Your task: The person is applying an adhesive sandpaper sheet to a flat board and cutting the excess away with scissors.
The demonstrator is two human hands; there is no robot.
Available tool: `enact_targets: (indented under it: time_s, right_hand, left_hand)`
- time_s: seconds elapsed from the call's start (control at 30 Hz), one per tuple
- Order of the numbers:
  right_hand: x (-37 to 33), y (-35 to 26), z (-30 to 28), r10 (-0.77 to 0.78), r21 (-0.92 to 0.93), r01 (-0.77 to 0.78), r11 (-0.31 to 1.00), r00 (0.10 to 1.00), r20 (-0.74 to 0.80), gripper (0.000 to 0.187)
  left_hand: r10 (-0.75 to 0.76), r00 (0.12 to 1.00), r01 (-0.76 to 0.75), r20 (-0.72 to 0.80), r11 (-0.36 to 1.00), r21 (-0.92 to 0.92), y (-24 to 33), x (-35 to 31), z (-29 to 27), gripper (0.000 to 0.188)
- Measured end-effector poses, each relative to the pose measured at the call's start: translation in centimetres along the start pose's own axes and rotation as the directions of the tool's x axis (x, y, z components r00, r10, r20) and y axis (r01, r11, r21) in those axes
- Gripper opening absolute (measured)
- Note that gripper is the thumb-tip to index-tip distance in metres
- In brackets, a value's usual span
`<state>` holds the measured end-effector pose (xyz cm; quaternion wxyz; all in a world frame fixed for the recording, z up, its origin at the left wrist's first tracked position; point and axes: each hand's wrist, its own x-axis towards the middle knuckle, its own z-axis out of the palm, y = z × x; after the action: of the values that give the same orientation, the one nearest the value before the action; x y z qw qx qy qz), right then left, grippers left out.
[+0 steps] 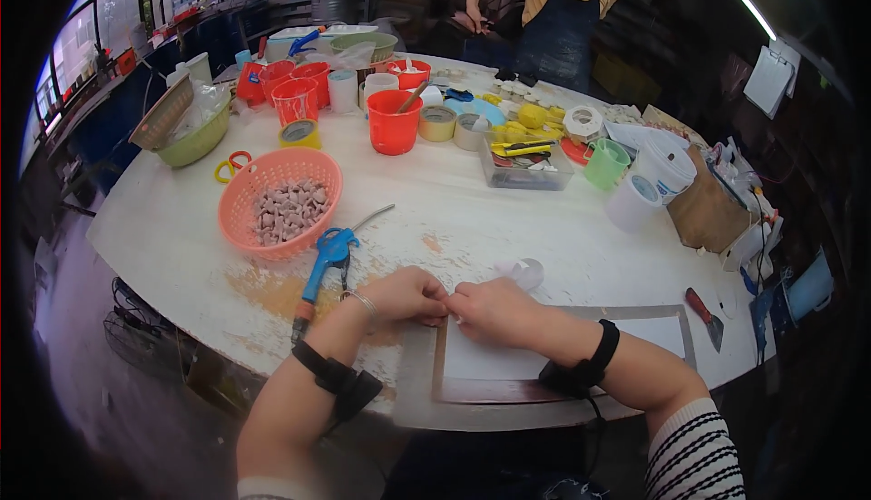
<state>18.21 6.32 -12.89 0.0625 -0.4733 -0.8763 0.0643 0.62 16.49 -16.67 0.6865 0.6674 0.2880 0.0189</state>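
My left hand (408, 295) and my right hand (494, 310) meet with fingertips pinched together. They are over the upper left corner of a flat white panel (635, 332) with a grey-brown border. What the fingers pinch is too small to make out. Just beyond my right hand lies a curled, whitish translucent strip (524, 273); whether it joins my fingers I cannot tell. Under the panel is a larger greyish sheet (415, 382) along the table's near edge. My right forearm crosses above the panel and hides part of it.
Left of my hands lies a blue air blow gun (332, 250), beside a pink basket (238, 210) of small brownish pieces. A red-handled scraper (703, 317) lies right of the panel. Red buckets (394, 128), tape rolls (437, 124) and tubs stand farther back. A person in an apron (555, 42) stands beyond.
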Motion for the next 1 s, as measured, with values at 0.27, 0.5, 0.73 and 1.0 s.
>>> enact_targets:
  time_s: [0.27,0.5,0.73,1.0]
  right_hand:
    - [1.1,-0.8,-0.3,-0.111,-0.129,0.117,0.985,0.992,0.051,0.012]
    - [1.4,-1.4,-0.4,-0.093,-0.206,0.113,0.972,0.99,0.103,0.012]
    - [-1.2,-0.6,-0.8,-0.074,-0.017,0.076,0.997,0.993,0.096,0.016]
    - [-1.4,-1.3,-0.9,0.067,0.051,-0.067,0.996,0.998,0.001,0.023]
  left_hand:
    - [0.052,0.998,-0.05,-0.029,0.998,0.042,-0.8,0.5,-0.1,0.01]
    - [0.036,0.999,-0.034,-0.019,0.994,0.108,-0.8,0.9,-0.3,0.017]
    - [0.042,0.999,-0.042,0.021,0.999,0.023,-0.9,0.8,-0.3,0.017]
    - [0.04,0.999,-0.04,0.002,0.999,0.031,-0.6,0.5,-0.1,0.016]
